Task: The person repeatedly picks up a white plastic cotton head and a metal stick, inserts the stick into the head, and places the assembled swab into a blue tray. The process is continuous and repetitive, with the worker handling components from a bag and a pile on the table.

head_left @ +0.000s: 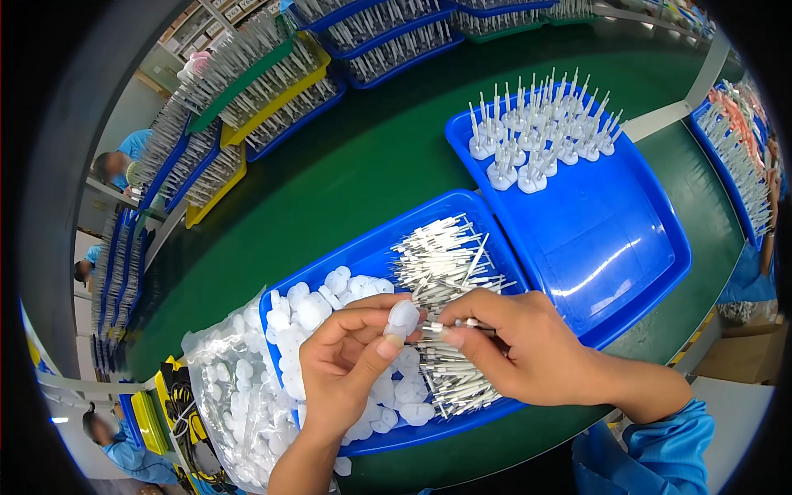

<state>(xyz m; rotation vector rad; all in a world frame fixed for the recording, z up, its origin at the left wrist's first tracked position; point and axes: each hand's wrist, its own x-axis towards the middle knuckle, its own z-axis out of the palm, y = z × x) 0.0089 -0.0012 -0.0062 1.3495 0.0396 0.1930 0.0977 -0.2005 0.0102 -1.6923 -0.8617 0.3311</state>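
The white plastic cap (403,315) is small, rounded and glossy, like a flattened button, and it sits pinched between the thumb and forefinger of the left hand (346,363), fingers narrow and closed on it above the near blue tray (330,264). Just right of it, the thin metal pin (450,327) is silver with a white sleeve; the right hand (520,346) holds it, fingers closed tight around its shaft, its tip pointing at the cap. Whether pin and cap already touch is hard to make out, since the fingertips cover the join (most of the pin's length is hidden too). At far left a clear bag of caps (227,388) is cut off by the picture's rim. In the near tray, loose caps lie left and a heap of pins (437,264) lies right, under the hands. Farther right, a second blue tray (627,239) on the green table (355,157) carries upright finished pieces (540,136).
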